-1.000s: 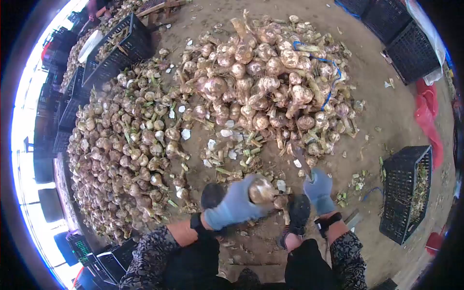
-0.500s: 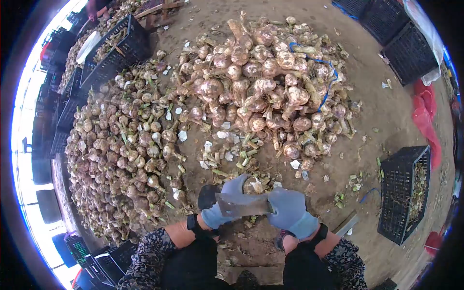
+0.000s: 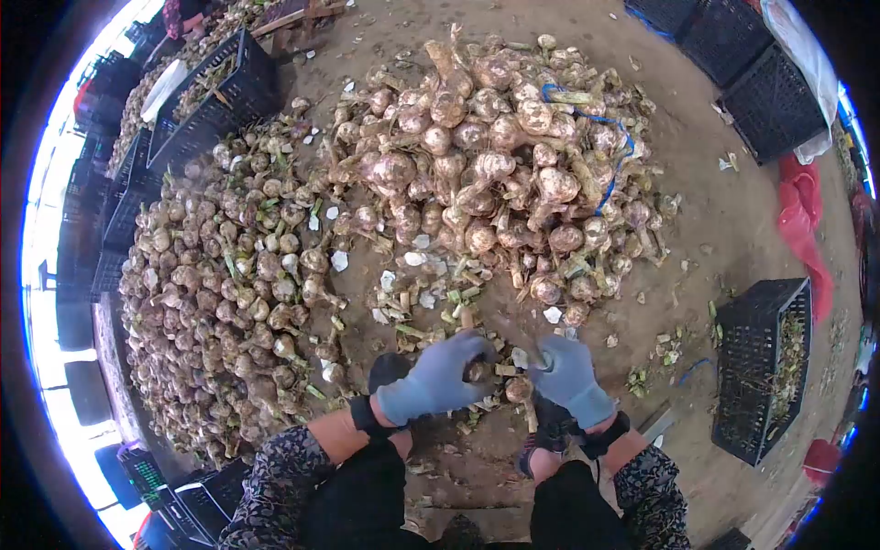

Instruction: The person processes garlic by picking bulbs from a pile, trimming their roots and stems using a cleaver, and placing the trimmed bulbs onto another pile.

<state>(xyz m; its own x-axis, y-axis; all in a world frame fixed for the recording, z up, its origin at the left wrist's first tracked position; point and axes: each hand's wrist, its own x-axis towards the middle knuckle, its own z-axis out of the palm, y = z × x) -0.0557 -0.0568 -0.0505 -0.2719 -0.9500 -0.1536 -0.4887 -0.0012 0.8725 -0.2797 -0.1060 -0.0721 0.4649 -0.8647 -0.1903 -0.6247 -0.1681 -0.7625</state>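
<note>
My left hand (image 3: pixel 438 371), in a blue-grey glove, is closed round a garlic bulb (image 3: pixel 477 371), which its fingers partly cover. My right hand (image 3: pixel 570 374), gloved the same way, is closed on a knife (image 3: pixel 515 332) whose blade is smeared by motion and points up and left. Between the hands, a garlic bulb with a short stem (image 3: pixel 519 390) lies low, near my shoe. In front of them rises a big heap of long-stemmed garlic (image 3: pixel 490 170). A wide spread of garlic bulbs with shorter stems (image 3: pixel 220 284) covers the ground at left.
Cut stems and white peel (image 3: pixel 417 293) litter the ground before me. A black crate (image 3: pixel 761 367) with scraps stands at right; further black crates (image 3: pixel 770 105) are at the back right. Another crate (image 3: pixel 215 101) stands back left. A blue cord (image 3: pixel 623 156) lies on the heap.
My hands have moved apart. The knife blade has swung from lying level across my left hand to pointing up and away. A garlic bulb now shows in my left hand.
</note>
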